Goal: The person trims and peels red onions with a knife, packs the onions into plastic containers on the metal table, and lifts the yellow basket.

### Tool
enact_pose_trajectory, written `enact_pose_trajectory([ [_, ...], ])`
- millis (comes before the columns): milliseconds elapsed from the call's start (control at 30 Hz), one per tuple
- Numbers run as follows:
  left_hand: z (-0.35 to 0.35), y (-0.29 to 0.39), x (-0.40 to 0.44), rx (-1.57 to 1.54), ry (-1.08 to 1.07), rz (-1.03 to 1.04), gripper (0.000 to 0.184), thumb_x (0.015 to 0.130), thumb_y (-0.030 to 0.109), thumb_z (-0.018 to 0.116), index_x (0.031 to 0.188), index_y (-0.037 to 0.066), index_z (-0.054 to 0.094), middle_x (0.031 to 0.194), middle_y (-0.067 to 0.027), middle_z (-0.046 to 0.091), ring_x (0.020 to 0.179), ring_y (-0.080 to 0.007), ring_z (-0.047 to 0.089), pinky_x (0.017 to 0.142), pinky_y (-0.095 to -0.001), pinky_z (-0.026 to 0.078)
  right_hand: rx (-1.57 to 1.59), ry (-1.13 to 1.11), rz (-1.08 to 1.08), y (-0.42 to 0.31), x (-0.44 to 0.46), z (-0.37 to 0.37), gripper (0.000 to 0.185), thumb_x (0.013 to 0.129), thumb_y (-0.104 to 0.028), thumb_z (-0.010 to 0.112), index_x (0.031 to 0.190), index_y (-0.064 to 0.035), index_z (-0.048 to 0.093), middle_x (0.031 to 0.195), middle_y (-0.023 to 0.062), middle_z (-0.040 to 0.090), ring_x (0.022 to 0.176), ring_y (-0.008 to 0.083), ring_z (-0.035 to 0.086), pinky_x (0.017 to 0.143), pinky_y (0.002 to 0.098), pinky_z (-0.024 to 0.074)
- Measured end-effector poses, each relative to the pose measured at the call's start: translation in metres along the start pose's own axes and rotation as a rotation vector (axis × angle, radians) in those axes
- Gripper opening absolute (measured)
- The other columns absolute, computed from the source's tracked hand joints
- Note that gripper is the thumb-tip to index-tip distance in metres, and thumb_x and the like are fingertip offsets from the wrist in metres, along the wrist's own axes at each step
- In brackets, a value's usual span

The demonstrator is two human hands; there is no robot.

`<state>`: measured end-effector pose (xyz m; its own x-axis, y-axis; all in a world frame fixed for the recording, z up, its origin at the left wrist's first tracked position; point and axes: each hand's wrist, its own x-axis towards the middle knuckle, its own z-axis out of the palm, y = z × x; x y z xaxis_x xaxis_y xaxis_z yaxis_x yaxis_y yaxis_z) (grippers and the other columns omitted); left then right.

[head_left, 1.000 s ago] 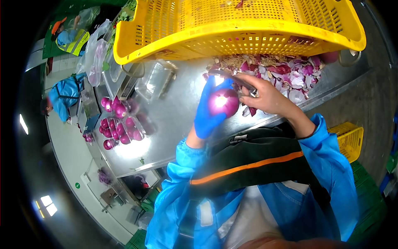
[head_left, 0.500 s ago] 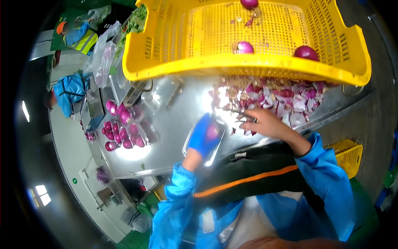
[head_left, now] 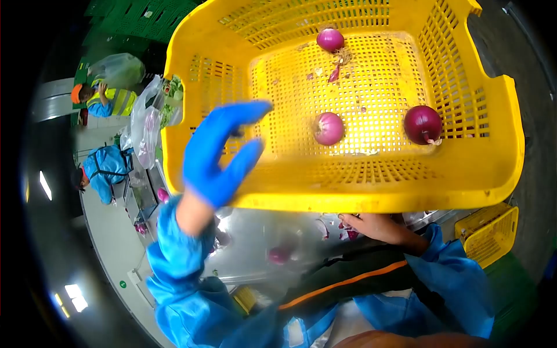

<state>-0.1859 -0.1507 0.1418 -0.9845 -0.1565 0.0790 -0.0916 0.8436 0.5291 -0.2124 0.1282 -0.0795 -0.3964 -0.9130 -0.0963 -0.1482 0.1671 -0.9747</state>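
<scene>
My left hand, in a blue glove, reaches over the left side of a yellow crate with thumb and fingers apart and nothing between them. Inside the crate lie three red onions: one at the back, a paler one in the middle and a dark one at the right. My bare right hand rests low over the metal table under the crate's front rim, its fingers curled and partly hidden. What it holds, if anything, is covered. A blurred red onion sits near the table's front edge.
Onion skins lie on the table beside my right hand. A second yellow crate stands low at the right. Two people, one in a yellow vest and one in blue, are at the left beyond plastic bags.
My left hand has left the onion in the clear tray and risen over the crate, opening. The view has tilted up, showing more of the crate. The dark tool in my right hand is now hidden.
</scene>
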Motion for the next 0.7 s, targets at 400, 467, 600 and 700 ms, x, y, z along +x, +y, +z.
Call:
enact_pose_trajectory([
  [400, 0.157, -0.122, 0.245, 0.755, -0.290, 0.197, 0.061, 0.073, 0.005, 0.072, 0.131, 0.013, 0.052, 0.128, -0.0180, 0.058, 0.112, -0.0416, 0.058, 0.092, -0.0478, 0.050, -0.115, 0.026, -0.026, 0.014, -0.010, -0.016, 0.025, 0.087, -0.020, 0.066, 0.106, -0.0034, 0.066, 0.100, 0.0177, 0.066, 0.094, 0.0356, 0.062, 0.084, 0.0423, 0.0485],
  [467, 0.173, -0.107, 0.257, 0.783, -0.347, 0.044, 0.047, 0.072, 0.003, 0.070, 0.117, 0.012, 0.060, 0.121, -0.0185, 0.062, 0.105, -0.0433, 0.061, 0.088, -0.0489, 0.051, -0.100, 0.025, -0.023, 0.018, -0.011, -0.016, 0.025, 0.087, -0.019, 0.066, 0.105, -0.0034, 0.066, 0.099, 0.0177, 0.066, 0.093, 0.0355, 0.062, 0.084, 0.0423, 0.0485],
  [600, 0.179, -0.166, 0.259, 0.587, -0.325, -0.089, 0.029, 0.075, 0.014, 0.072, 0.103, 0.015, 0.067, 0.098, -0.0186, 0.064, 0.093, -0.0409, 0.063, 0.081, -0.0450, 0.053, -0.084, 0.026, -0.027, 0.022, -0.013, -0.016, 0.024, 0.086, -0.019, 0.067, 0.104, -0.0036, 0.066, 0.099, 0.0175, 0.066, 0.093, 0.0353, 0.062, 0.084, 0.0422, 0.0486],
  [700, 0.120, -0.143, 0.202, 0.405, -0.057, 0.148, 0.056, 0.073, 0.027, 0.080, 0.122, 0.011, 0.058, 0.109, -0.0181, 0.064, 0.099, -0.0353, 0.064, 0.086, -0.0420, 0.052, -0.088, 0.022, -0.034, 0.019, -0.017, -0.014, 0.023, 0.086, -0.019, 0.067, 0.103, -0.0038, 0.067, 0.098, 0.0175, 0.066, 0.093, 0.0352, 0.062, 0.084, 0.0421, 0.0487],
])
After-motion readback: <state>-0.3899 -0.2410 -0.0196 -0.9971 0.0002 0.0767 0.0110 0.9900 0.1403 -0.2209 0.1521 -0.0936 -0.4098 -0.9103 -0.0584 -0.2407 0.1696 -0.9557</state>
